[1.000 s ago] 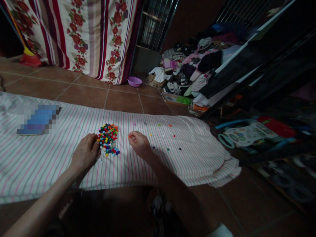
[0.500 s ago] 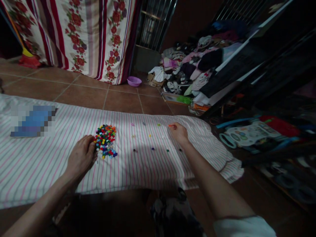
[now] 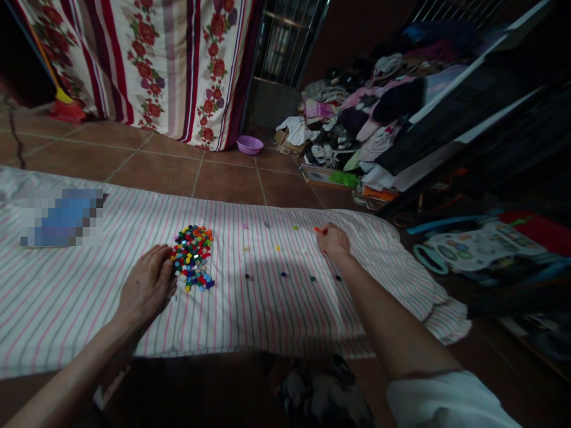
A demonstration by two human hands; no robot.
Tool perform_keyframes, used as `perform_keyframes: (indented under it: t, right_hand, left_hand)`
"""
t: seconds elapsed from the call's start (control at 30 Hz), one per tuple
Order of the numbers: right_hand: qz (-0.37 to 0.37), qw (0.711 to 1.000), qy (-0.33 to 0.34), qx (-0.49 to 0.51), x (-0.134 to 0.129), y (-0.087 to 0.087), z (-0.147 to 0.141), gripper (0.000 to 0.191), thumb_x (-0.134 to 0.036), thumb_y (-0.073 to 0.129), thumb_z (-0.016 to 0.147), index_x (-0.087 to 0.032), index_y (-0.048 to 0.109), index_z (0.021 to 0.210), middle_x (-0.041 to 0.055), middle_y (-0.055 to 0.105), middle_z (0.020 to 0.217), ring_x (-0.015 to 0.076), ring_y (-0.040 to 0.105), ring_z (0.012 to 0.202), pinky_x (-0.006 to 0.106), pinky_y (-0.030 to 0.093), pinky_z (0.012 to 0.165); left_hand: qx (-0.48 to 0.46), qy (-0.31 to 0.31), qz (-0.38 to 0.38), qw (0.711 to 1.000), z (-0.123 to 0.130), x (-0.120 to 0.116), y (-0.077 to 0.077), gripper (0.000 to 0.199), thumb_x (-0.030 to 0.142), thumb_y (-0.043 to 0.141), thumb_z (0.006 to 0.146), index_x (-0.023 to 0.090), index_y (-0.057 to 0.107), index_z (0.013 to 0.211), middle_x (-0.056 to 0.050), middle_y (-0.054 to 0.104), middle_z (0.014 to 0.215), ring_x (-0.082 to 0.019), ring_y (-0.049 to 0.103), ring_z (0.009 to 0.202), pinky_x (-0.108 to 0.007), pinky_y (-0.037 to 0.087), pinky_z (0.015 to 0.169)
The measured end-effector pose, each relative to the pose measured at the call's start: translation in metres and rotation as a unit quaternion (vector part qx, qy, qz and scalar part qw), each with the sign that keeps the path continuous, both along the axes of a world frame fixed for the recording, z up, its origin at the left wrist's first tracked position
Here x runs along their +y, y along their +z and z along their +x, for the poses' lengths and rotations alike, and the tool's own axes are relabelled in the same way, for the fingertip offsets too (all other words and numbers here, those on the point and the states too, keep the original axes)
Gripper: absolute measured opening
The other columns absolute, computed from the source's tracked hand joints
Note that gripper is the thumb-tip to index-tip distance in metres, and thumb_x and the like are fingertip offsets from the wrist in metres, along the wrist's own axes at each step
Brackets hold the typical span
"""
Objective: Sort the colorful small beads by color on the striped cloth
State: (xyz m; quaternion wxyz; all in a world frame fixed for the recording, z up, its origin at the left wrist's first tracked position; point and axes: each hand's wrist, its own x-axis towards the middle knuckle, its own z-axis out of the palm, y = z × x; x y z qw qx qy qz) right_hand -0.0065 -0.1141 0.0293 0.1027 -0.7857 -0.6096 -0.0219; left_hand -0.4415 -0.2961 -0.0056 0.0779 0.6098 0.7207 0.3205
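My left hand (image 3: 147, 279) lies on the striped cloth with its fingers stretched out, at the left edge of a pile of small coloured blocks (image 3: 191, 255). Farther right, my right hand (image 3: 334, 239) pinches a small orange block (image 3: 317, 229) between its fingertips, low over the cloth. Single blocks sit spaced out in rows between the pile and that hand. Among them are a pink block (image 3: 245, 226), a yellow-green block (image 3: 295, 227), a yellow block (image 3: 278, 248), a dark blue block (image 3: 283, 274) and a green block (image 3: 313, 279).
The striped cloth (image 3: 214, 327) covers a long low surface. A blurred-out blue item (image 3: 66, 217) lies at its left end. Beyond are a purple basin (image 3: 250, 144), a floral curtain (image 3: 178, 71) and a heap of clothes (image 3: 352, 113). A rack (image 3: 482, 244) stands at right.
The view has shifted slightly, so most things appear a little farther right. My right hand still pinches the orange block; my left hand stays beside the pile.
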Motion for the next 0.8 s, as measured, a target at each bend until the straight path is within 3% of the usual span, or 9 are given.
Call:
perform_keyframes:
  t: [0.3,0.57,0.7,0.8]
  right_hand:
    - [-0.008,0.999,0.026,-0.023,0.009,-0.004,0.0,0.02,-0.022,0.054,0.091,-0.018,0.074,0.092,0.0101,0.073,0.094,0.0195,0.065,0.081,0.028,0.042,0.069]
    - [0.073,0.995,0.071,0.001,0.003,-0.006,0.001,0.021,-0.02,0.055,0.086,-0.017,0.075,0.09,0.0099,0.069,0.093,0.0197,0.062,0.082,0.029,0.044,0.073]
    - [0.12,0.986,0.116,0.027,-0.002,0.004,-0.018,0.022,-0.017,0.052,0.082,-0.017,0.073,0.088,0.0087,0.068,0.091,0.0196,0.061,0.081,0.031,0.045,0.077]
    - [0.149,0.969,0.184,0.078,-0.01,0.013,-0.048,0.021,-0.017,0.052,0.08,-0.017,0.073,0.086,0.0087,0.068,0.09,0.0193,0.061,0.079,0.031,0.046,0.078]
  left_hand:
    - [0.014,-0.009,-0.002,1.0,0.001,-0.001,0.003,0.045,0.044,0.03,0.091,0.017,0.06,0.111,-0.015,0.065,0.129,-0.028,0.052,0.133,-0.047,0.04,0.114]
    - [0.041,-0.011,0.03,0.999,0.001,0.0,0.002,0.044,0.041,0.03,0.091,0.017,0.062,0.109,-0.013,0.067,0.124,-0.027,0.056,0.126,-0.047,0.045,0.109]
    - [0.03,-0.012,0.032,0.999,0.0,0.001,-0.001,0.045,0.042,0.03,0.092,0.018,0.063,0.109,-0.013,0.067,0.125,-0.027,0.056,0.127,-0.047,0.045,0.109]
    - [0.018,-0.011,0.033,0.999,0.0,0.002,-0.004,0.047,0.042,0.029,0.092,0.017,0.065,0.109,-0.013,0.066,0.126,-0.027,0.054,0.128,-0.047,0.043,0.112]
